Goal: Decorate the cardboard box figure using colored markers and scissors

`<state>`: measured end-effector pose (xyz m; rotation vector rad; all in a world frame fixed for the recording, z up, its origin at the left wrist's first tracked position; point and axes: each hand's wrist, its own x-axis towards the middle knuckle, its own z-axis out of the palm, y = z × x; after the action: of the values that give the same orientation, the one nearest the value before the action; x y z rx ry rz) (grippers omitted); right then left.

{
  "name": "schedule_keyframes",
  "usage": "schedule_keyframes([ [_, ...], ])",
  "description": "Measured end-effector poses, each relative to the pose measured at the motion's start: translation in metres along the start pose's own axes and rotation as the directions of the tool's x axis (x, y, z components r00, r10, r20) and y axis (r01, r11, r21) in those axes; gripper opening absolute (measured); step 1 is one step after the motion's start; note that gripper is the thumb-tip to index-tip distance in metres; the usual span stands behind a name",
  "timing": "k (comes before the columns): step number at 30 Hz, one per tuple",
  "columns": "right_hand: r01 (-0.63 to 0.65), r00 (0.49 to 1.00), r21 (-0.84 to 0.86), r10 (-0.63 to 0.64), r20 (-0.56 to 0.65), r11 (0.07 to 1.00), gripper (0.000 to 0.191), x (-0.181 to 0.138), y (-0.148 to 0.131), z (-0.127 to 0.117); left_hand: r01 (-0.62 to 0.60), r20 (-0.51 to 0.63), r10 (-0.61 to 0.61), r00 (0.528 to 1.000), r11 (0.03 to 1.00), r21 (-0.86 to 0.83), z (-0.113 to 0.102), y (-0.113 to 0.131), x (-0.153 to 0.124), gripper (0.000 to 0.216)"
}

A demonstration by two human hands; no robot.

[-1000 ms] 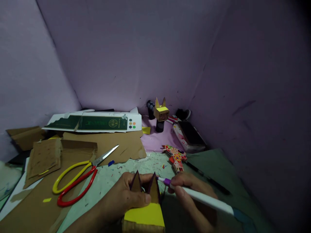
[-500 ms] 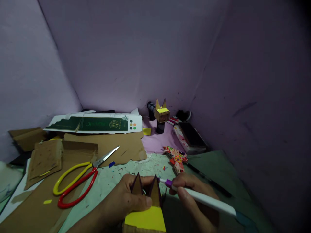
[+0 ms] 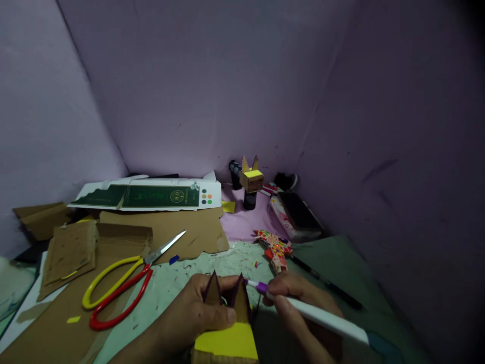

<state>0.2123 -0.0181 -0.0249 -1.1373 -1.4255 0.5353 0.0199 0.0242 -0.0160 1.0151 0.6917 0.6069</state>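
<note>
My left hand (image 3: 204, 308) grips a small cardboard animal head (image 3: 227, 341) with a yellow paper top and two pointed ears edged in dark purple. The thumb lies across the base of the ears. In my right hand (image 3: 303, 308) is a white marker (image 3: 322, 313) with a purple collar, pinched between thumb and fingers. Its tip is at the outer edge of the right ear, near the point; whether it touches, I cannot tell. The lower part of the head runs out of view.
Red-and-yellow scissors (image 3: 142, 265) lie open on cardboard (image 3: 178, 227) to the left. Beyond my hands is a flower-patterned glue gun (image 3: 277, 248). Further back stand a similar eared cardboard head (image 3: 252, 181) on a dark cylinder, a green-and-white box panel (image 3: 159, 195) and a phone (image 3: 299, 210).
Almost nothing differs. The marker and my right hand have shifted very slightly left, and the cardboard head is tilted a touch.
</note>
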Motion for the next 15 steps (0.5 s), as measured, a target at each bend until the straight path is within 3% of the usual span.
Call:
schedule_keyframes([
  [3,-0.003,0.999,-0.019,0.004,0.040,1.000,0.033,-0.0001,0.0001,0.0036,0.012,-0.023,-0.012,1.000,1.000,0.010,-0.0007,-0.0021,-0.0006,0.041],
  [9,-0.046,0.998,0.039,0.047,-0.029,0.998,0.032,-0.0021,0.0036,0.0048,0.005,0.000,-0.005,1.000,0.999,0.048,-0.0034,-0.0024,-0.0016,0.037],
  [15,-0.077,0.995,-0.038,0.080,0.058,0.996,0.039,-0.0015,0.0020,-0.0014,0.040,-0.029,-0.039,0.999,0.999,0.028,-0.0017,-0.0023,-0.0015,0.044],
])
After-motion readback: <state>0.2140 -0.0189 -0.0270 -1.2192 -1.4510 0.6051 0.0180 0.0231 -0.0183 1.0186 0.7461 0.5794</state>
